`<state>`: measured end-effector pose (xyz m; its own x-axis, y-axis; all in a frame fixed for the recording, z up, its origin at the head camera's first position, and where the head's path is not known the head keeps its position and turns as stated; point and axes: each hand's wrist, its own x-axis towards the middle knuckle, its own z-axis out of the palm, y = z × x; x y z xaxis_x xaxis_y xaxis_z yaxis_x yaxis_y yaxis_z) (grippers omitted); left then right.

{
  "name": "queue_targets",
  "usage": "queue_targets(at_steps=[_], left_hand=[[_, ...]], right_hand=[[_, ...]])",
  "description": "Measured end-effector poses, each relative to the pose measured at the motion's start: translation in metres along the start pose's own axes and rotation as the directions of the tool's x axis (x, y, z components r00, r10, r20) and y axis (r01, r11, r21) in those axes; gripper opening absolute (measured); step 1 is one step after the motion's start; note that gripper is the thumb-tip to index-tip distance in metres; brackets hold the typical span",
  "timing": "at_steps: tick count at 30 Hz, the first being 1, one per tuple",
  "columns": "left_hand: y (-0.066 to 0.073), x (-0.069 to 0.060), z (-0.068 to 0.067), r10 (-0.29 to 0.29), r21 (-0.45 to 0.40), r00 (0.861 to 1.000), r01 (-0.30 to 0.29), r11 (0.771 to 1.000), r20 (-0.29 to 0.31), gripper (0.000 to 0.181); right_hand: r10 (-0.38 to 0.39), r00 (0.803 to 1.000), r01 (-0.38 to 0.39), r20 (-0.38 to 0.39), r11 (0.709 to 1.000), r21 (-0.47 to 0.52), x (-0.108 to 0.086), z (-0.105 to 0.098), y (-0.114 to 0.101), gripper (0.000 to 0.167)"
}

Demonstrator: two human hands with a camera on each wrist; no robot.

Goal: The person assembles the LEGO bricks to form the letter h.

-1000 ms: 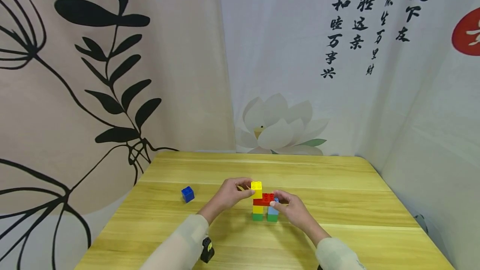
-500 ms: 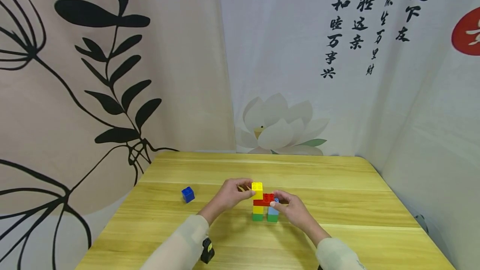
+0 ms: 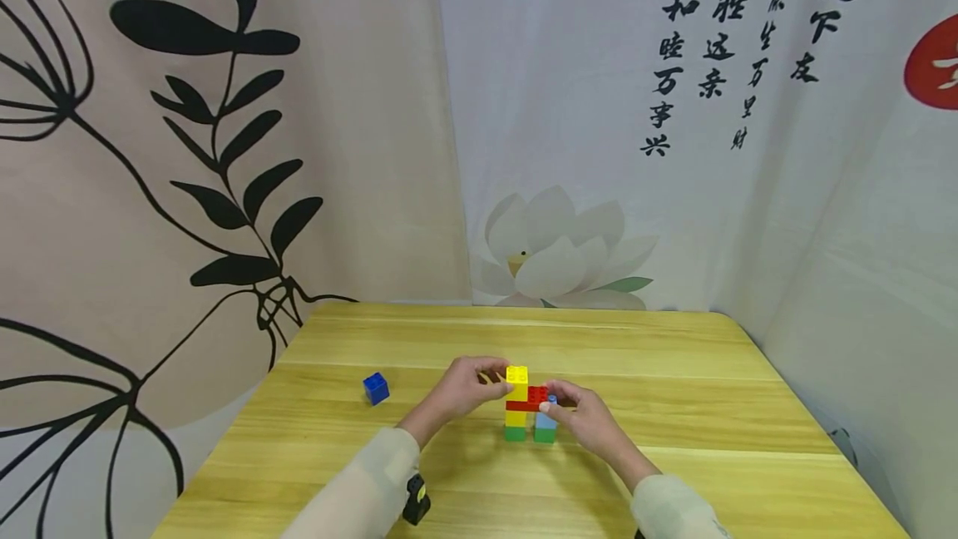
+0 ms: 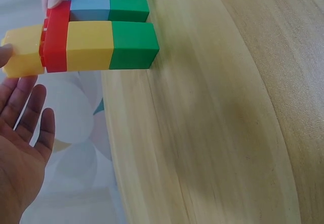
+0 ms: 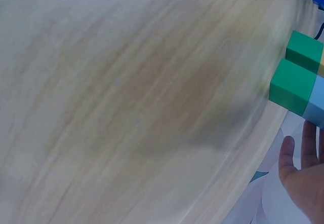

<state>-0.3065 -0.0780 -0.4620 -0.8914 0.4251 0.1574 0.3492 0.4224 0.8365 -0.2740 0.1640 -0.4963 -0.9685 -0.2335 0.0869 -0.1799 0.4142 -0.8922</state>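
In the head view you had your left hand (image 3: 466, 388) pinching the upper yellow block (image 3: 517, 385) at 11 o'clock on the red block (image 3: 537, 395), right hand (image 3: 587, 416) clamped on red's 3 o'clock end, probably to steady things. Left wrist cam showed red's studs peeking out, so yellow likely wasn't seated. Right wrist cam had fingers (image 5: 309, 145) at the light blue block (image 5: 315, 102), 6 o'clock side.

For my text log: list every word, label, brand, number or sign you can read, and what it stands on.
"庭和睦万事兴": black brush characters, white fabric backdrop
"睦胜远亲": second column, same backdrop
"能生万里财": third column, below a cut-off character
"天下友": fourth column, below a cut-off character
Red oval sign: white character cut off, unreadable
Stacked coloured plastic bricks: no legible text
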Motion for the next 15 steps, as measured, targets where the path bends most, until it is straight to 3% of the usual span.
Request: queue_targets(at_steps=[15], left_hand=[[-0.0014,-0.0043,0.0050,-0.005,-0.063,0.999,0.002,0.998,-0.046,0.032]], right_hand=[[0.001,1.000,-0.001,0.005,1.000,0.002,0.0017,-0.0009,0.0015,0.048]])
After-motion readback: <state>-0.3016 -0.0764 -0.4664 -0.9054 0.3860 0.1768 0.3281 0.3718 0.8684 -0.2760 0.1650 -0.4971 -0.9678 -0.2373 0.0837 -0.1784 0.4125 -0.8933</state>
